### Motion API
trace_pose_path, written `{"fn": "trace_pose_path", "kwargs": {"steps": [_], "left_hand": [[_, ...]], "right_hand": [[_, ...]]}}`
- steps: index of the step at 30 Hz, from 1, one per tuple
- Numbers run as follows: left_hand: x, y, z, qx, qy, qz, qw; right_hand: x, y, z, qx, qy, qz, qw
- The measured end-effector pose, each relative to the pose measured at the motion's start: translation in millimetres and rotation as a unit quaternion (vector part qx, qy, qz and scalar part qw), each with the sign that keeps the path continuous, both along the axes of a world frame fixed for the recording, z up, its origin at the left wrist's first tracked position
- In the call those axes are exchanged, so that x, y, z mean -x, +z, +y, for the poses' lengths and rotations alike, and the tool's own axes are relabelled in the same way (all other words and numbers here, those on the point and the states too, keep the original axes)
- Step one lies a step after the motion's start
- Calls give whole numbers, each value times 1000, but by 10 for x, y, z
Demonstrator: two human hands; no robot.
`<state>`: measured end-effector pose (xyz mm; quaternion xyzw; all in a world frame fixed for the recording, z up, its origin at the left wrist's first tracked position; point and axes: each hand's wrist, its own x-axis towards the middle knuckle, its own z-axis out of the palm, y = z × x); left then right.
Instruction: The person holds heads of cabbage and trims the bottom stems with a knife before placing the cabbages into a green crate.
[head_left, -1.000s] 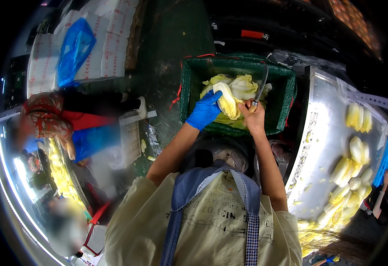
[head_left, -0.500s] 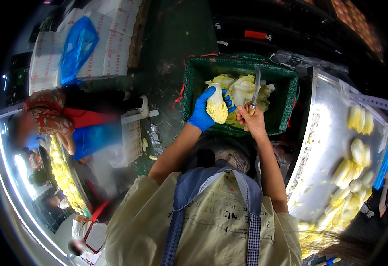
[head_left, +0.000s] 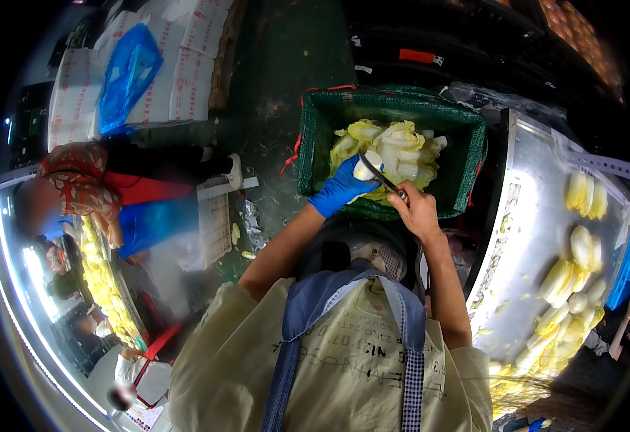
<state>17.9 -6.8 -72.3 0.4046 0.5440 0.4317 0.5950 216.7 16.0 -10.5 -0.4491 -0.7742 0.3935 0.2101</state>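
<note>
In a blue glove, my left hand (head_left: 346,187) is wrapped round a small napa cabbage (head_left: 363,171), its pale cut-looking end turned up. Bare-skinned, my right hand (head_left: 417,210) grips a knife (head_left: 387,181) by the handle. The dark blade slants up and left, lying against the cabbage's white end. Both hands are over the near side of a green woven-lined bin (head_left: 305,137). Loose outer cabbage leaves (head_left: 401,140) are heaped inside it. Most of the held cabbage is hidden by the glove.
On the right, a metal table (head_left: 527,187) bears several trimmed cabbages (head_left: 559,281). A person (head_left: 81,180) at the left works beside a table of yellow cabbages (head_left: 99,281). White boxes (head_left: 185,72) with a blue plastic bag (head_left: 128,72) are stacked at the far left.
The cabbage has been turned so its white end faces up. The knife has swung from upright to slanting left, its blade now against that end.
</note>
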Motion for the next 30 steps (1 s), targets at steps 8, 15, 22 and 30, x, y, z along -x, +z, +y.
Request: {"fn": "trace_pose_path", "kwargs": {"steps": [8, 15, 22, 30], "left_hand": [[24, -176, -17, -91, -118, 185, 971], [28, -80, -69, -29, -124, 119, 985], [3, 574, -82, -13, -58, 76, 995], [20, 434, 20, -59, -71, 188, 978]], "right_hand": [[19, 80, 17, -66, 31, -22, 997], [57, 92, 41, -65, 36, -43, 996], [-148, -208, 227, 40, -30, -195, 979], [50, 77, 136, -15, 50, -77, 996]]}}
